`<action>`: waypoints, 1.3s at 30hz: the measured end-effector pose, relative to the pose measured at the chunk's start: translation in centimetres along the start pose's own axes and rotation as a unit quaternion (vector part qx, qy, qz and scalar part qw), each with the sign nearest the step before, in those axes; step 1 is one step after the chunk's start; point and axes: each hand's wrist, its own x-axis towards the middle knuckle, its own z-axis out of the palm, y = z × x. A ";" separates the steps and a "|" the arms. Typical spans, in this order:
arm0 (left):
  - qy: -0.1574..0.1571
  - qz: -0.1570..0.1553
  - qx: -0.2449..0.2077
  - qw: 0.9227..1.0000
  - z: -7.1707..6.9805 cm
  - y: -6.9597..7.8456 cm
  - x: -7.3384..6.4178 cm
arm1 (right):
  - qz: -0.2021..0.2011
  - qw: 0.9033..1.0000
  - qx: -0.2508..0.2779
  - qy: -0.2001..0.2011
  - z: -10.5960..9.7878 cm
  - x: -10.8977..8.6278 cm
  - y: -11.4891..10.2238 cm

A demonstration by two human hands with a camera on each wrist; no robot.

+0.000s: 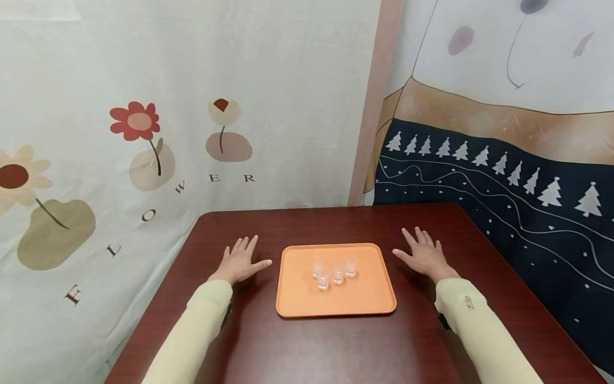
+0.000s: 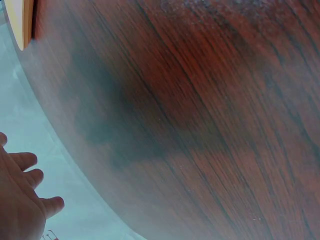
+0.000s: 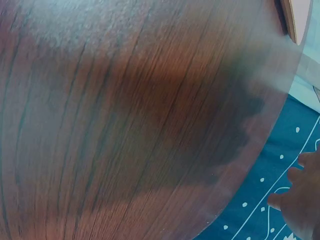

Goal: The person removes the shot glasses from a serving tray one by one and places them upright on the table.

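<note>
An orange rectangular tray (image 1: 297, 301) lies on the table. On it stand several small clear glasses, grouped near its middle; one glass (image 1: 351, 268) is the rightmost and another glass (image 1: 323, 281) is nearest to me. To the left of the tray, my left hand (image 1: 240, 262) hovers with fingers spread and the thumb toward the tray's edge. My right hand (image 1: 424, 256) is off the tray's right side, its fingers also spread. Neither hand touches anything. Both wrist views catch only part of each hand, plus a corner of the tray (image 2: 20, 20).
A dark red-brown wooden table (image 1: 312, 352) with rounded corners bears the tray. Behind it hangs a pale cloth (image 1: 297, 106) printed with flowers and letters. On the right is a dark blue cloth (image 1: 551, 250) with white trees.
</note>
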 end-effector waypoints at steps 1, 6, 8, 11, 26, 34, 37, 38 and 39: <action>-0.002 0.002 -0.002 1.000 -0.1 0.0 0.0 | -0.001 1.000 0.000 0.000 0.0 0.0 -0.1; -0.016 0.010 -0.017 1.000 -0.2 0.4 -0.1 | -0.006 1.000 0.003 -0.006 0.0 -0.1 -0.7; -0.019 0.013 -0.022 1.000 -0.2 0.5 -0.2 | -0.008 1.000 0.005 -0.007 0.0 -0.2 -0.8; -0.020 0.019 -0.027 0.999 -0.1 0.6 -0.2 | -0.011 1.000 0.002 -0.004 0.1 -0.1 -0.9; -0.042 0.034 -0.051 0.997 0.6 1.3 -0.6 | -0.030 0.999 0.012 -0.002 0.9 0.1 -1.6; -0.048 0.037 -0.061 0.996 0.8 1.8 -0.9 | -0.040 0.999 0.031 0.005 1.2 0.1 -2.2; -0.049 0.046 -0.062 0.996 0.8 2.0 -0.9 | -0.043 0.999 0.032 0.007 1.2 0.1 -2.4; -0.050 0.050 -0.062 0.996 0.8 2.0 -0.9 | -0.043 0.998 0.035 0.008 1.2 0.1 -2.4; -0.050 0.055 -0.062 0.995 0.8 2.0 -0.8 | -0.042 0.998 0.038 0.008 1.2 0.0 -2.4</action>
